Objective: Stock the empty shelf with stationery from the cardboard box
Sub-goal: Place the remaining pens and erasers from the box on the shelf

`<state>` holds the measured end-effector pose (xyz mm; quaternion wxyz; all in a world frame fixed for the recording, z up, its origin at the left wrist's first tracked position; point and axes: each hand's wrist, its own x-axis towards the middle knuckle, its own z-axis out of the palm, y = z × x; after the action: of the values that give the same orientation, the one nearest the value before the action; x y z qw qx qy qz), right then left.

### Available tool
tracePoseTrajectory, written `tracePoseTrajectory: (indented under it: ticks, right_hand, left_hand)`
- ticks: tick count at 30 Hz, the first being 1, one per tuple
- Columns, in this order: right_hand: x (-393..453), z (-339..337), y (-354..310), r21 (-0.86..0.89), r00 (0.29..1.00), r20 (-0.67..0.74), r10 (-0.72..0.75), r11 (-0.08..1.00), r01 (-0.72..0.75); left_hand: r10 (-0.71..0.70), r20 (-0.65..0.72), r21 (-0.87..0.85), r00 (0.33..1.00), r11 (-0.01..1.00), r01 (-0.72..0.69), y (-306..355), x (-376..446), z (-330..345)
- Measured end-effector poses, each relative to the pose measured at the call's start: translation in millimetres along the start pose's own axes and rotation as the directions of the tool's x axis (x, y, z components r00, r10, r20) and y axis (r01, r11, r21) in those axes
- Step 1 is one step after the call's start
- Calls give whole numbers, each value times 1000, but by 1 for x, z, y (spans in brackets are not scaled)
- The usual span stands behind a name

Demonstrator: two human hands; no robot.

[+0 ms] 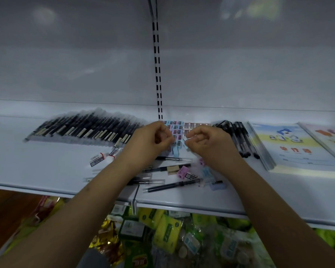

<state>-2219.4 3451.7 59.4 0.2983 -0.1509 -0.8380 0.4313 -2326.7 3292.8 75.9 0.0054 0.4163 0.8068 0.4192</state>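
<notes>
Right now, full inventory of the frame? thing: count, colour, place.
shelf: one, white, across mid-frame
row of pens: many, black, shelf left, lined up
loose pens: several, black, shelf front centre
sharpeners in rows: many, blue, pink and purple, behind the hands
loose sharpeners: a few, purple, blue, tan, shelf front
erasers: about two, white, left of left forearm
black pens: a bunch, right of hands
exercise books: a stack, pale blue-yellow, shelf right
packaged goods: many, yellow-green, below shelf
left hand: fingers curled, grip unclear
right hand: pinches blue sharpener
</notes>
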Motion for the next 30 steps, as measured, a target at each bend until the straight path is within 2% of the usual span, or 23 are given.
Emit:
tracePoseTrajectory:
  ticks: [4,7,12,15,24,30]
  right_hand:
    - [0,2,9,-295,980,0,-197,937,188]
    - [0,2,14,-387,954,29,-298,877,286]
    - [-1,2,16,-402,965,61,-256,879,258]
    - [-1,3,17,-404,965,42,-259,879,254]
    - [-3,0,15,-376,963,37,-266,889,260]
    - [-2,-2,16,-364,970,49,-236,901,238]
  left_hand:
    - [137,130,267,982,949,-168,-6,-3,-2]
    - [238,164,364,957,887,-283,-7,0,3]
    - [362,209,431,908,799,-418,-6,8,9]
    - [389,237,424,890,783,-455,-3,12,13]
    - [330,274,355,903,838,-414,0,17,6]
    - [318,431,380,845,785,-490,7,24,5]
